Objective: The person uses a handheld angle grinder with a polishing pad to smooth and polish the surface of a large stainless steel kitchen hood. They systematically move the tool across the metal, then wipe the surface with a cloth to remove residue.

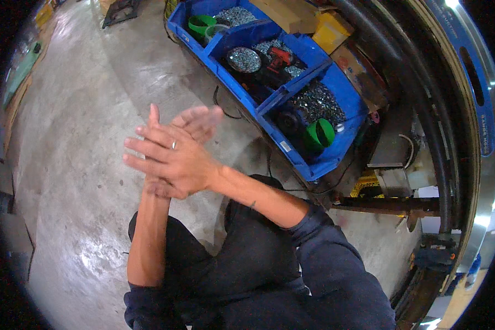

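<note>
My right hand (pixel 181 163) lies across my left hand (pixel 197 122), the two pressed or brushing together in front of my knees. A ring shows on one finger of the right hand, whose fingers stretch out to the left. Partly hidden behind it, the left hand has its fingers extended to the right, slightly smeared by motion. No object shows in either hand. Nearest to them, on the right, stands a blue three-part bin (pixel 285 146) holding small metal fasteners (pixel 316 102).
In the bin are a red and black power drill (pixel 279 59), a round dish of fasteners (pixel 243 59) and green cups (pixel 319 133). Cardboard boxes (pixel 286 15) and a yellow box (pixel 332 31) sit behind it. Black pipes (pixel 423 82) run along the right. Concrete floor (pixel 77 137) extends left.
</note>
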Action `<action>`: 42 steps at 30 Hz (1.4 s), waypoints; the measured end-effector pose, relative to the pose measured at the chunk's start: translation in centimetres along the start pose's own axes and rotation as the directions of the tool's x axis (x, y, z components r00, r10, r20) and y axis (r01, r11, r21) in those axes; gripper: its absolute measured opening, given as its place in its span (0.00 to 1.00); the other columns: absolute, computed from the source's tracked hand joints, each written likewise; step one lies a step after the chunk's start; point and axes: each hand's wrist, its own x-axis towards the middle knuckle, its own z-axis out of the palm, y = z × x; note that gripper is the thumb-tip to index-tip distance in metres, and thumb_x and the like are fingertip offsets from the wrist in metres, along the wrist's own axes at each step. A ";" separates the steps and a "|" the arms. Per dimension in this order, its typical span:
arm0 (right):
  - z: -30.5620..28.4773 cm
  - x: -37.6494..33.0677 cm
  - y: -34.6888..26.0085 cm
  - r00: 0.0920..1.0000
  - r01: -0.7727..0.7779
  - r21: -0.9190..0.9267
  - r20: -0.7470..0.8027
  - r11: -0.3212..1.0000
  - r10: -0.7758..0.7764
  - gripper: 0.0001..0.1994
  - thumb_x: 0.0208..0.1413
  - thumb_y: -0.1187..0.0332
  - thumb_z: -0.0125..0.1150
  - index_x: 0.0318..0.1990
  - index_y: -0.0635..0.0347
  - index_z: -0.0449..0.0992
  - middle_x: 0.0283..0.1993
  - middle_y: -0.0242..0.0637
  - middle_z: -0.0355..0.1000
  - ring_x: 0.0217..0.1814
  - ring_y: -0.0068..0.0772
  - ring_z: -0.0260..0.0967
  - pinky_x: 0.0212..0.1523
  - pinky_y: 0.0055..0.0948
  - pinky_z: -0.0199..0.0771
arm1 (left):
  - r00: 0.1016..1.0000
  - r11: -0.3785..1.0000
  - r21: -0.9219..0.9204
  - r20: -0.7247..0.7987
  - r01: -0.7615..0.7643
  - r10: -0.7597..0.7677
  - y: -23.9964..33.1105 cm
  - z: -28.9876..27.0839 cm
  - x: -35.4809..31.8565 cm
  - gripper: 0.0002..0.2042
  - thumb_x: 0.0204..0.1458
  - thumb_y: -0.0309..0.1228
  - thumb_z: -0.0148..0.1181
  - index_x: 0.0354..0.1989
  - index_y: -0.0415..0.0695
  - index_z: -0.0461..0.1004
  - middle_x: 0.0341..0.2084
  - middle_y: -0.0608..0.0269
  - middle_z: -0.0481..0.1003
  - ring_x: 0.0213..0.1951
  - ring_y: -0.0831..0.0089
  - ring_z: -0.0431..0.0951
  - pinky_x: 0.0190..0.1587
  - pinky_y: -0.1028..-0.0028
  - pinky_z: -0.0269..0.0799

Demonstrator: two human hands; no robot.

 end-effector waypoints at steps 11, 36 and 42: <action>-0.2 -8.4 11.6 0.498 -0.856 0.083 -0.125 0.509 0.858 0.28 0.73 0.54 0.48 0.69 0.68 0.73 0.68 0.62 0.74 0.71 0.64 0.72 0.71 0.49 0.72 | 0.998 0.991 -0.124 0.014 0.054 -0.053 4.4 5.6 -1.1 0.47 0.72 0.68 0.34 0.80 0.35 0.56 0.76 0.38 0.64 0.75 0.51 0.68 0.77 0.50 0.63; -9.5 -13.8 0.0 0.651 -0.757 0.000 0.081 0.653 0.755 0.13 0.69 0.64 0.56 0.51 0.65 0.78 0.51 0.56 0.79 0.57 0.61 0.78 0.59 0.52 0.77 | 0.985 0.985 -0.054 0.035 -0.164 0.166 7.7 -2.4 -0.7 0.34 0.77 0.49 0.41 0.80 0.33 0.56 0.78 0.43 0.62 0.71 0.59 0.72 0.76 0.57 0.66; -22.4 -30.6 -10.5 0.201 -0.897 -0.435 -0.233 0.083 0.951 0.15 0.66 0.64 0.58 0.55 0.60 0.79 0.51 0.52 0.81 0.51 0.58 0.81 0.51 0.56 0.82 | 0.978 0.982 0.017 -0.092 -0.188 0.189 8.5 -3.1 -0.5 0.34 0.77 0.49 0.42 0.79 0.33 0.57 0.76 0.43 0.64 0.65 0.60 0.75 0.72 0.59 0.68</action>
